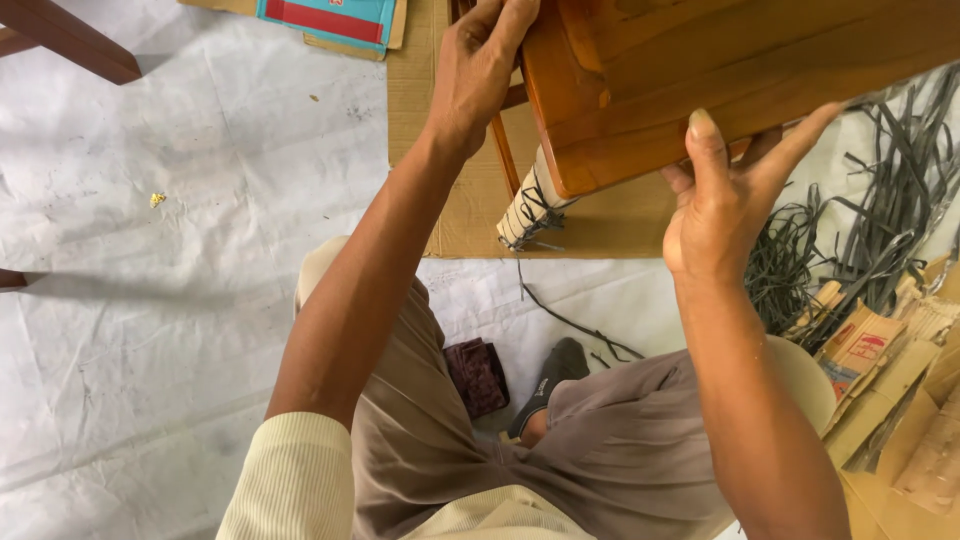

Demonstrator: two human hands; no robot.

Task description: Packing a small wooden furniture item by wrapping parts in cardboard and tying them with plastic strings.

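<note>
Both hands grip the wooden chair [700,70], left hand [478,70] on its edge, right hand [722,205] underneath w/ thumb on top; if either slips, the chair probably tips onto the cardboard [470,190].

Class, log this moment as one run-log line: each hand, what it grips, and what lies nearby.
left hand: grips wooden stool edge | right hand: grips stool's near edge | wrapped leg over cardboard sheet | dark straps at right
</note>
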